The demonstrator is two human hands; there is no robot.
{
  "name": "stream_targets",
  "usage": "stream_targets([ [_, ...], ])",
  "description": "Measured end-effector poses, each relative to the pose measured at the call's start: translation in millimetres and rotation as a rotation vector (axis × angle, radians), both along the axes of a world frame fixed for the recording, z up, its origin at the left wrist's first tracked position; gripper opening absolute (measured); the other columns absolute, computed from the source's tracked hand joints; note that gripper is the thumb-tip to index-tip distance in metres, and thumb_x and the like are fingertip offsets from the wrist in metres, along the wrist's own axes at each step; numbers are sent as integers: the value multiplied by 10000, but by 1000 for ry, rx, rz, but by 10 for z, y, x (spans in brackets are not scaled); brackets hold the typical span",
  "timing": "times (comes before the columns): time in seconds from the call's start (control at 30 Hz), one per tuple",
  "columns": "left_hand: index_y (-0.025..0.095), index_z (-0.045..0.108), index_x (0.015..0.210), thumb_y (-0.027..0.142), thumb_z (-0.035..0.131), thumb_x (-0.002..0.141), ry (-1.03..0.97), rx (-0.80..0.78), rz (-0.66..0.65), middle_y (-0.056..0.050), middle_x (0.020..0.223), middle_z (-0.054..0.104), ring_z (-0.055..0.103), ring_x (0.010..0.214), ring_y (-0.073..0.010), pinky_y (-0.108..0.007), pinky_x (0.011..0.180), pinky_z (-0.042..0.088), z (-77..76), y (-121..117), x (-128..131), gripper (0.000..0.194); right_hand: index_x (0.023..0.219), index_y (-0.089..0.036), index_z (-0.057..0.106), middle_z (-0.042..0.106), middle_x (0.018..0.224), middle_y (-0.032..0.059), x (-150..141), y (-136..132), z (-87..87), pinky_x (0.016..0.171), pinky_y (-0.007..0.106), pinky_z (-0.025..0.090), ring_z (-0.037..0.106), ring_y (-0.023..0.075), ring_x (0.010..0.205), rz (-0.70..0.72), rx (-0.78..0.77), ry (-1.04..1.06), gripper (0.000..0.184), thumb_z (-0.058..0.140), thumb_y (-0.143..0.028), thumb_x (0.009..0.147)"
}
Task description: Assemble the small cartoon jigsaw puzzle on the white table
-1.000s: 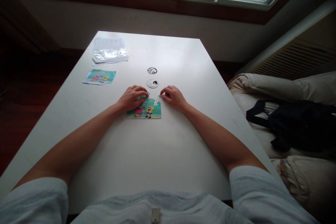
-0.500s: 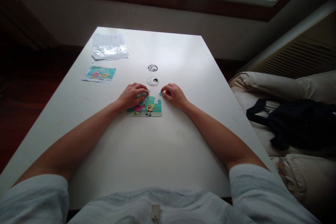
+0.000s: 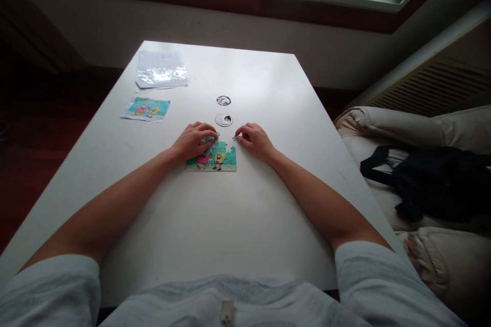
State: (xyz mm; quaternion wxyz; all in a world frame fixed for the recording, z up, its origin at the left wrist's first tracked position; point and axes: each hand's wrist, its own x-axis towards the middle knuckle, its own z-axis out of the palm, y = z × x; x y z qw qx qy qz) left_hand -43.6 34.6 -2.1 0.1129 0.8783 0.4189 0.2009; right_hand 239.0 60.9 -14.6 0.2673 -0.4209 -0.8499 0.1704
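Observation:
A partly assembled cartoon jigsaw puzzle (image 3: 220,158) lies flat on the white table, with a gap along its upper right edge. My left hand (image 3: 195,140) rests over its upper left part and hides some of it. A teal puzzle piece (image 3: 218,134) shows at that hand's fingertips, pinched between thumb and fingers as far as I can see. My right hand (image 3: 253,140) is just beyond the puzzle's upper right corner. Its thumb and finger are closed on another small teal puzzle piece (image 3: 235,138), held apart from the puzzle.
A picture sheet (image 3: 148,109) of the same cartoon lies to the left, below papers in a clear plastic sleeve (image 3: 161,70). Two round table inserts (image 3: 223,119) sit beyond my hands on the white table (image 3: 215,235). A cushioned seat with a dark bag (image 3: 441,179) stands at right.
The view has shifted slightly. Both hands keep nearly the same place, and the puzzle pieces stay at the fingertips.

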Motion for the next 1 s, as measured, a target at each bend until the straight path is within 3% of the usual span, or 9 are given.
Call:
stream_targets([
  [1.0,306,725,1149,305,535,949,1,-14,5,-30,1301,667,550,1217,-267,-472,1090,396,21,-13,3,276,939,-235,703,595,809,38,-1,-9,27,794,354,385,508,221,832,-4,-6,-18,99,606,-231,923],
])
